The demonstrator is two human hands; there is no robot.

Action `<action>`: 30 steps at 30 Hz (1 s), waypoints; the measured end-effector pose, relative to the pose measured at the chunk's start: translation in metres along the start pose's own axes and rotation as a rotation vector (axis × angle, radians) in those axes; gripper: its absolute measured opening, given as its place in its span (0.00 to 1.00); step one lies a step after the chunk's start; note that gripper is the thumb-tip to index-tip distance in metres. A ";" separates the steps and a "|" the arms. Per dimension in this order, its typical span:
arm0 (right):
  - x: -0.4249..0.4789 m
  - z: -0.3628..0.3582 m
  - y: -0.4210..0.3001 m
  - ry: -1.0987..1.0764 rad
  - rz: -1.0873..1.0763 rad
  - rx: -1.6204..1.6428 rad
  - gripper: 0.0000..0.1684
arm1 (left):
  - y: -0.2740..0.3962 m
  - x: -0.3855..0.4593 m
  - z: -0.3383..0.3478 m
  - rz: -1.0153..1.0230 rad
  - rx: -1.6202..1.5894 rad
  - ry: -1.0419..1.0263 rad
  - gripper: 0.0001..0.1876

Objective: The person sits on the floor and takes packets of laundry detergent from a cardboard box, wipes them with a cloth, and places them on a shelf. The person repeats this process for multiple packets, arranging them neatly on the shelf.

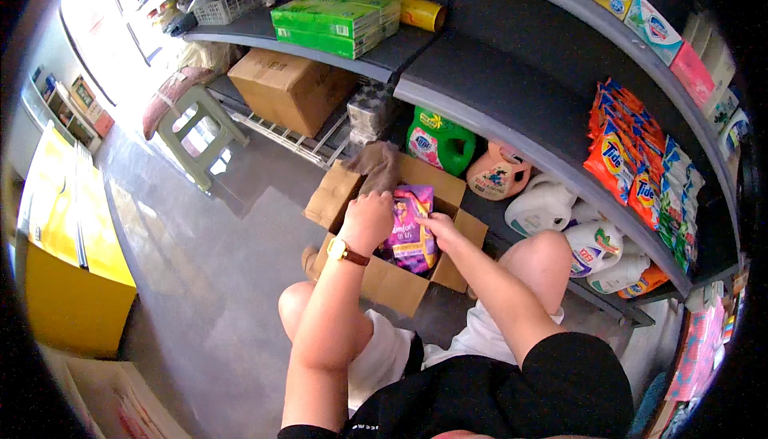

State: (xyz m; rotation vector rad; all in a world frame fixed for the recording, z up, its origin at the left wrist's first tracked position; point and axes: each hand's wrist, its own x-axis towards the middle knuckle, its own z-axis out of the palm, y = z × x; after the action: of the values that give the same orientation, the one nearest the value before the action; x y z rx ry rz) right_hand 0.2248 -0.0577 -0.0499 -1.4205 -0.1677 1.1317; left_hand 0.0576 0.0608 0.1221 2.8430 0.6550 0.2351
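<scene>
A purple Comfort pouch (411, 232) stands tilted in an open cardboard box (393, 283) on the floor between my knees. My right hand (441, 230) pinches the pouch by its right edge, thumb on the printed front. At the pouch's upper left, my left hand (370, 214) is closed on a brown cloth (378, 166), which drapes over the box's far left side. A wristwatch with a brown strap (345, 252) is on my left wrist. The box's flaps are folded outward. What lies beneath the pouch is mostly hidden.
Behind the box, a green detergent jug (438, 142), a pink jug (499, 172) and several white jugs (540, 205) fill the bottom shelf. Tide bags (618, 157) lie on the shelf above. A plastic stool (201, 130) and a closed carton (288, 88) are to the left.
</scene>
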 end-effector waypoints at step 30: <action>0.020 -0.040 -0.363 0.335 -1.118 0.068 0.19 | 0.018 0.021 -0.051 -0.105 -0.396 0.646 0.10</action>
State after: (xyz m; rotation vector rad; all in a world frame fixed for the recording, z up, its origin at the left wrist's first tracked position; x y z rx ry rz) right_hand 0.4488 0.0158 0.2301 -1.1435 -0.5859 -0.0188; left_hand 0.0738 0.0634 0.1776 2.3195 0.7590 1.1510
